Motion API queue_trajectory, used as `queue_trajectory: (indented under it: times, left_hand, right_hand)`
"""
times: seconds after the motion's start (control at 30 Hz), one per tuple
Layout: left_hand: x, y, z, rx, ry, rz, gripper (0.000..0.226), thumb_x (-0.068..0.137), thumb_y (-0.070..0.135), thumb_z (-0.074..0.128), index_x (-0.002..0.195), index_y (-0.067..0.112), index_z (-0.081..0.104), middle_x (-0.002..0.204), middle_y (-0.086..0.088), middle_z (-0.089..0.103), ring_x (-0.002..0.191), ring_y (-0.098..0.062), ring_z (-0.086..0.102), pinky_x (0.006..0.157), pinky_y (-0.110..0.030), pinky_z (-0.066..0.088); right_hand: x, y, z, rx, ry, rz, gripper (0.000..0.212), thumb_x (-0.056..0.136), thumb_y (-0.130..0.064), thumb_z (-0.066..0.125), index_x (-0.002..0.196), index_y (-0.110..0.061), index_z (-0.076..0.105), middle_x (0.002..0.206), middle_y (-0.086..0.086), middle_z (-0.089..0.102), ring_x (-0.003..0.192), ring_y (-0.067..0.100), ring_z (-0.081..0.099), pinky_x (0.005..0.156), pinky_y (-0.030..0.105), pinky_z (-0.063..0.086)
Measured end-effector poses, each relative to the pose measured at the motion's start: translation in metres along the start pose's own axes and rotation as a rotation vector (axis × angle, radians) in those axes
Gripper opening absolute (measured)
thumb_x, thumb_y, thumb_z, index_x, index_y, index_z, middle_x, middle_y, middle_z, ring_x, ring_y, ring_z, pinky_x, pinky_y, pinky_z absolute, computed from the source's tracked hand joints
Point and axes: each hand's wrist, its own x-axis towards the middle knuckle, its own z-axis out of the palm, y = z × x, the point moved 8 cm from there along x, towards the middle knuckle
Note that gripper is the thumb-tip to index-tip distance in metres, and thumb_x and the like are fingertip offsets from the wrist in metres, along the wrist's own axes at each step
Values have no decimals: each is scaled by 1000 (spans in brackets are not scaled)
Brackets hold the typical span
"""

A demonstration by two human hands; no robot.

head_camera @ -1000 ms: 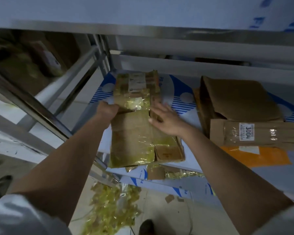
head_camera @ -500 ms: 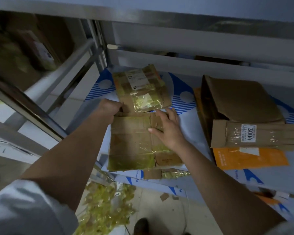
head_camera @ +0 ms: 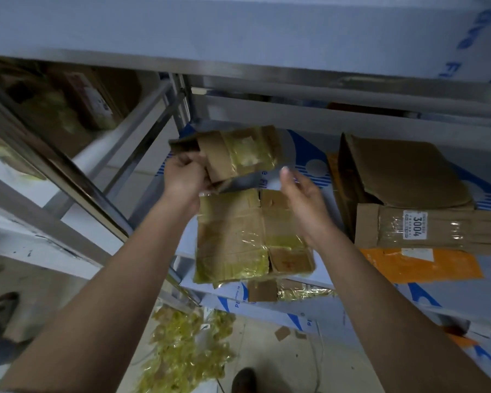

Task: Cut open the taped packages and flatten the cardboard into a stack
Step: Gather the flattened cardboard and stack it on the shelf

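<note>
From the head view, the left hand [head_camera: 186, 173] grips a taped cardboard piece [head_camera: 238, 153] lifted above the shelf [head_camera: 451, 293]. The right hand [head_camera: 302, 201] hovers with fingers loose, holding nothing, over flattened cardboard [head_camera: 238, 239] at the shelf's front left corner.

An orange mailer [head_camera: 420, 265] lies at the shelf's [head_camera: 451, 296] right front edge; crumpled yellow tape [head_camera: 182, 347] heaps on the floor [head_camera: 338, 364] below, beside a dark shoe [head_camera: 243, 380] and small cardboard scraps [head_camera: 281, 333].
</note>
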Motion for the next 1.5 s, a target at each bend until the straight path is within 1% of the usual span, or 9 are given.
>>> queue_trajectory:
  times: [0.17, 0.37, 0.6, 0.8, 1.07, 1.17, 1.27, 1.37, 1.5]
  left_hand:
    - [-52, -34, 23, -63, -230, -135, 19, 102, 12, 47, 100, 4, 64, 99, -11, 73, 94, -23, 71, 84, -36, 58]
    - [-70, -24, 30, -54, -307, -81, 19, 102, 12, 48, 102, 3, 65, 100, -14, 73, 96, -26, 71, 83, -34, 58]
    - [-71, -9, -15, 164, 134, 39, 14, 93, 28, 67, 87, 15, 65, 80, 3, 62, 73, -13, 59, 68, -23, 50]
    - [-79, -89, -2, 1027, -588, 54, 95, 72, 30, 85, 151, 24, 33, 160, 7, 19, 145, -20, 21, 119, -40, 23]
    - [-40, -80, -82, -145, 16, -285, 20, 100, 3, 48, 102, 11, 66, 114, -8, 68, 109, -25, 64, 88, -31, 51]
    - [-44, -79, -82, 54, -53, -383, 18, 102, 26, 48, 103, 15, 61, 106, -6, 63, 89, -19, 61, 78, -31, 47]
    - [-65, -81, -49, 276, -263, -467, 47, 98, 52, 46, 103, 9, 64, 98, -13, 72, 91, -27, 67, 79, -35, 50]
    - [-73, -82, -31, 300, -286, -455, 24, 93, 25, 65, 109, 6, 65, 101, -13, 74, 76, -21, 70, 62, -29, 52]
    - [-63, -94, -42, 205, -170, -505, 27, 85, -6, 67, 112, -5, 64, 106, -19, 72, 83, -28, 71, 66, -35, 55]
  right_hand:
    - [-2, 11, 17, 596, -132, 273, 104, 65, -45, 85, 151, -18, 32, 145, 10, 51, 125, 32, 56, 100, 53, 49]
    - [-4, 13, 27, 684, -62, 369, 72, 74, -11, 80, 138, -13, 46, 118, 16, 69, 104, 28, 69, 75, 42, 61]
    - [4, 6, 14, 756, 72, 302, 72, 83, 14, 66, 143, -19, 44, 132, 14, 60, 119, 28, 59, 101, 45, 50]
    - [5, 17, 0, 859, 161, 328, 58, 86, 12, 62, 137, -13, 51, 127, 15, 63, 110, 26, 63, 97, 41, 54]
    - [-27, 14, -40, 77, 3, 217, 43, 90, 11, 55, 108, -25, 68, 110, 0, 72, 102, 17, 67, 84, 31, 57]
    - [-37, 22, -37, -276, 7, 161, 43, 90, 10, 54, 101, -29, 66, 104, 0, 71, 82, 7, 64, 61, 18, 50]
    - [-36, 17, -28, -556, 30, 59, 47, 93, 1, 53, 132, -25, 58, 115, 3, 61, 107, 21, 57, 84, 30, 49]
    - [-32, 21, -29, -811, 93, 71, 60, 95, -12, 56, 151, -25, 36, 148, 11, 38, 140, 32, 26, 109, 39, 31]
    - [-35, 40, -31, -538, 103, 233, 58, 97, -19, 57, 147, -3, 33, 134, 8, 47, 121, 29, 51, 84, 29, 42]
